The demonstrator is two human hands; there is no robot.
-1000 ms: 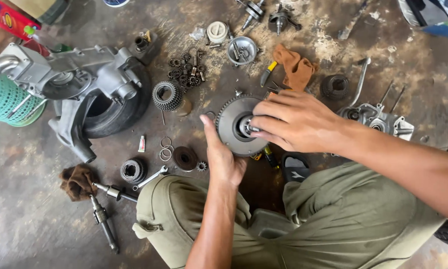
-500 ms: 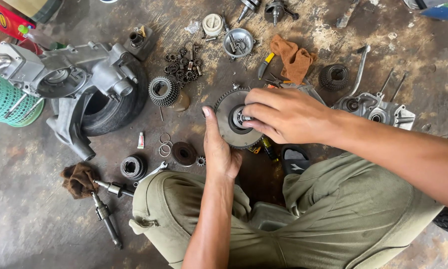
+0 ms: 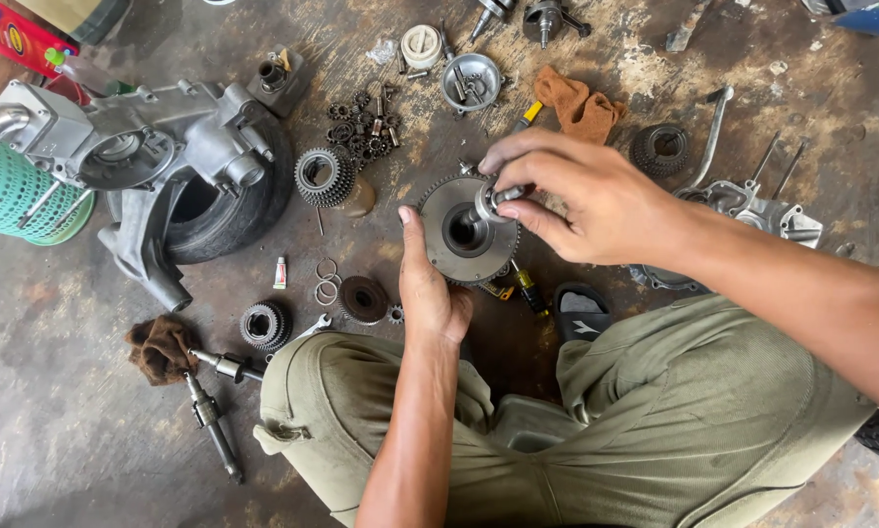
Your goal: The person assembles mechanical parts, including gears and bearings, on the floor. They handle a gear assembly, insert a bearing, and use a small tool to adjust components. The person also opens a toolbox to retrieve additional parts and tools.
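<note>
Two hands | left hand (image 3: 430,288) steadies toothed disc (image 3: 467,235) | right hand (image 3: 586,200) pinches metal sleeve (image 3: 488,200)

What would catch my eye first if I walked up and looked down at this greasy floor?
Dead centre, the two hands: the left hand steadies a big toothed metal disc while the right hand pinches a small metal piece at its hub. To the left lies a large silver engine casing on a black tyre. Small gears and an orange rag lie scattered on the floor above.
</note>
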